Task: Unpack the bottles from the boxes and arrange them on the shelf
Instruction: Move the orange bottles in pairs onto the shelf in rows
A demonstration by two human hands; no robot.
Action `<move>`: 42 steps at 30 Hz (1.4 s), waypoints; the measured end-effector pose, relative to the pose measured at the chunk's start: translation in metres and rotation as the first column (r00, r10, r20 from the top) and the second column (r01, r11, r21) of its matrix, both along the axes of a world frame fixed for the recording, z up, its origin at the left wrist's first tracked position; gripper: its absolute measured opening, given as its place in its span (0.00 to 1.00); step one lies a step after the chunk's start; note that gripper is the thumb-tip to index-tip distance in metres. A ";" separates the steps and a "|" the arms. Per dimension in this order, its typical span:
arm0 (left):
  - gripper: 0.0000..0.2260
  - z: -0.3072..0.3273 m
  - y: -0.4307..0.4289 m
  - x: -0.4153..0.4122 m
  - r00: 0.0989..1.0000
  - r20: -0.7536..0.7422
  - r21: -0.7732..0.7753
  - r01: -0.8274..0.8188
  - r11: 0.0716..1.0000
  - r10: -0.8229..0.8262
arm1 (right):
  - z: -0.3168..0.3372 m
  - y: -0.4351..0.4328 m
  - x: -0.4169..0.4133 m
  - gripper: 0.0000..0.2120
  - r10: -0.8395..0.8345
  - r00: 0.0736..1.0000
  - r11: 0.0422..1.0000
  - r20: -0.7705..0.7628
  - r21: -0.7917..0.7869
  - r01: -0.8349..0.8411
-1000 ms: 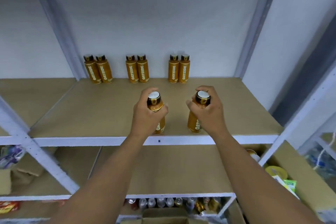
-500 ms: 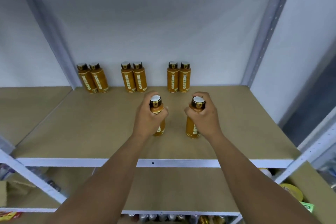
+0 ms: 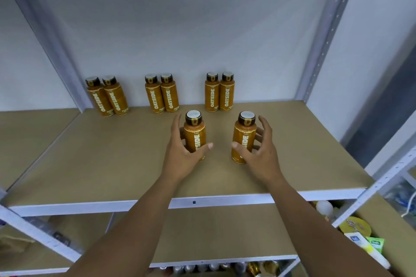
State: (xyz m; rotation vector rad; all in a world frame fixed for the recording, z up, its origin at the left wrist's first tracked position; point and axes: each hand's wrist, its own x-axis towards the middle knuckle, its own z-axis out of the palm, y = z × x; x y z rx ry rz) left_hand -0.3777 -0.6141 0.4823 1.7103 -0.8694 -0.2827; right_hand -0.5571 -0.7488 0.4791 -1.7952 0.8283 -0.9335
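Bottles stand upright on the brown shelf [image 3: 94, 164]: six orange ones with dark caps in three pairs along the back wall, namely a left pair [image 3: 108, 96], a middle pair [image 3: 162, 94] and a right pair [image 3: 219, 92]. In front of them, nearer to the shelf's middle, stand two more bottles, well apart from each other. The left hand [image 3: 183, 155] curls around the left front bottle [image 3: 194, 135], its fingers spread and loose; the thumb seems to touch the label, but a firm grip cannot be told. The right hand [image 3: 258, 150] is beside the right front bottle [image 3: 244, 137] with fingers apart and open, the thumb near the label. Below, a lower shelf [image 3: 225, 231] shows small packets [image 3: 364, 243] at its right side.
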 end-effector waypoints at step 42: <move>0.41 -0.014 0.007 -0.004 0.993 0.119 0.065 -0.032 0.997 0.024 | -0.010 0.000 -0.003 0.36 -0.005 0.998 0.989 -0.066 -0.150 -0.005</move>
